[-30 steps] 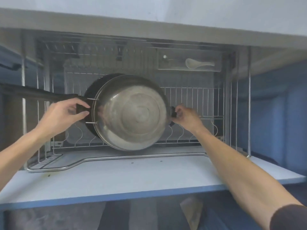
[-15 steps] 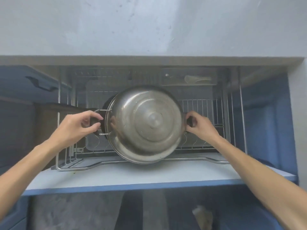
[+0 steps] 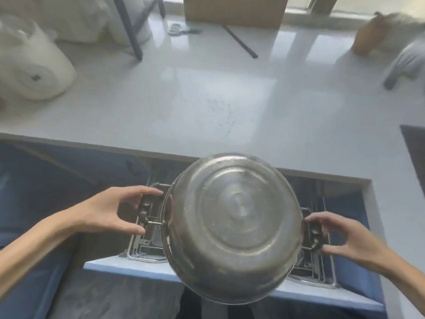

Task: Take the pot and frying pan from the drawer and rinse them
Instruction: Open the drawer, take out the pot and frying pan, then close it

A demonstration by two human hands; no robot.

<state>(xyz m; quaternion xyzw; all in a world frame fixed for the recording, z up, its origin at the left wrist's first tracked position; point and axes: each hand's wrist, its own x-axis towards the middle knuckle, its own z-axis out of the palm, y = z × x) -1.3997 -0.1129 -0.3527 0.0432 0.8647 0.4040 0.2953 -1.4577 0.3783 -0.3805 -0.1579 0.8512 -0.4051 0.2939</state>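
Note:
A steel pot (image 3: 232,226) hangs upside down above the open drawer (image 3: 147,269), its round base facing me. My left hand (image 3: 110,211) grips the pot's left handle and my right hand (image 3: 340,238) grips the right handle. The pot covers most of the wire rack (image 3: 143,247) inside the drawer. The frying pan is hidden from view.
A pale countertop (image 3: 218,93) stretches beyond the drawer. On it lie a white roll of wrap (image 3: 34,74) at the left, a cardboard box (image 3: 234,10) at the back and a cloth bundle (image 3: 395,49) at the right. A dark sink edge (image 3: 416,153) shows at far right.
Both hands have lifted the pot up and out of the drawer's rack toward me. My view has risen from inside the drawer to above the countertop.

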